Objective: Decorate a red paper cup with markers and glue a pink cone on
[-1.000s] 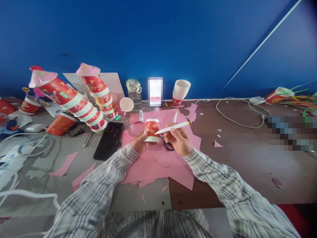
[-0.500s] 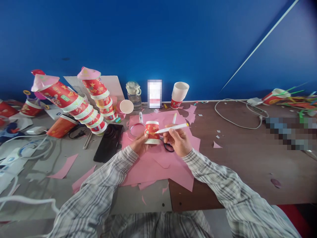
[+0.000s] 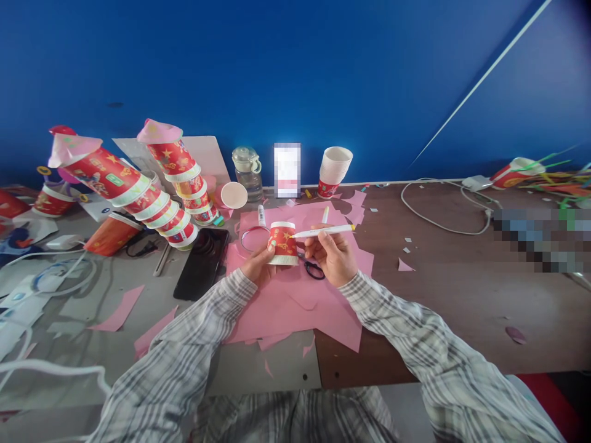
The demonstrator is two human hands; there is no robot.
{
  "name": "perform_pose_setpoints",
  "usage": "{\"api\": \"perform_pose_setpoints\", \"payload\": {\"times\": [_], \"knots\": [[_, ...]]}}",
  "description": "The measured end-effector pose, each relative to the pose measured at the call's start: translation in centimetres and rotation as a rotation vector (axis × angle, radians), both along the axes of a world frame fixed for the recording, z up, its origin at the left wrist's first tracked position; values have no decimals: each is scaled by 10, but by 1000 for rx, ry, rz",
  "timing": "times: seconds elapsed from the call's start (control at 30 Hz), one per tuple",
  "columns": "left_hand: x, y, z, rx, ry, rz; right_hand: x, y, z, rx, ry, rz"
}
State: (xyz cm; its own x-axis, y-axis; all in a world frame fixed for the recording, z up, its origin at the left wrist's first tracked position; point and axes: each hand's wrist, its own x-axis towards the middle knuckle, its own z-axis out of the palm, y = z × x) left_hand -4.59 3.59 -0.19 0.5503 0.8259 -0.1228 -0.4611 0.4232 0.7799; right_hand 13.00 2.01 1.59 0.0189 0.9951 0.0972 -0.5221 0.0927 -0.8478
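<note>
A: What are the hands doing at the middle of the frame?

B: The left hand (image 3: 257, 266) is wrapped around a red paper cup (image 3: 282, 243) that stands upside down, rim downward, just above the pink paper (image 3: 295, 301). The right hand (image 3: 330, 255) pinches a white marker (image 3: 323, 231) between thumb and fingers; the marker lies nearly level, its tip touching the cup's right side near the top.

A: So both hands are closed on something?

B: Yes, the left on the cup, the right on the marker. The cup sits at the frame's centre, between the two hands.

A: What lies close by?

B: Black-handled scissors (image 3: 314, 269) rest on the pink paper just below the right hand. Left of the cup a clear tape ring (image 3: 252, 239) lies flat, and a dark phone (image 3: 202, 263) sits further left on the counter (image 3: 462, 289). A second white pen (image 3: 325, 215) lies behind the marker.

A: And farther out?

B: At the upper left, two leaning towers of red cups (image 3: 152, 197) with pink caps. Against the blue wall (image 3: 295, 74) stand a clear bottle (image 3: 244, 166) and a stack of white cups (image 3: 335, 169). A white cable (image 3: 438, 209) loops across the right of the counter, and pink scraps are scattered about.
</note>
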Motion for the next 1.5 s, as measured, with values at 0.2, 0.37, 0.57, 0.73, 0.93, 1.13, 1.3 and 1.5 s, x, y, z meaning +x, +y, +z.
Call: {"api": "perform_pose_setpoints", "payload": {"times": [0.2, 0.37, 0.57, 0.73, 0.93, 1.13, 1.3, 1.5], "knots": [[1, -1, 0, -5, -2, 20, -1, 0, 0, -6, 13, -10], [1, -1, 2, -3, -4, 7, -1, 0, -1, -6, 22, -5], [1, 0, 0, -8, 16, 26, -2, -3, -1, 6, 9, -1], [1, -1, 2, 6, 33, 23, -2, -3, -1, 3, 0, -8], [3, -2, 4, -6, 22, 57, -2, -2, -2, 6, 6, -27], [2, -2, 2, -1, 16, 62, -3, -3, -2, 3, 8, -27], [1, -1, -1, 25, 19, 52, -3, -5, -1, 20, -17, -17], [2, -1, -1, 49, 49, 44, -4, -6, 1, 28, -8, -16]]}}
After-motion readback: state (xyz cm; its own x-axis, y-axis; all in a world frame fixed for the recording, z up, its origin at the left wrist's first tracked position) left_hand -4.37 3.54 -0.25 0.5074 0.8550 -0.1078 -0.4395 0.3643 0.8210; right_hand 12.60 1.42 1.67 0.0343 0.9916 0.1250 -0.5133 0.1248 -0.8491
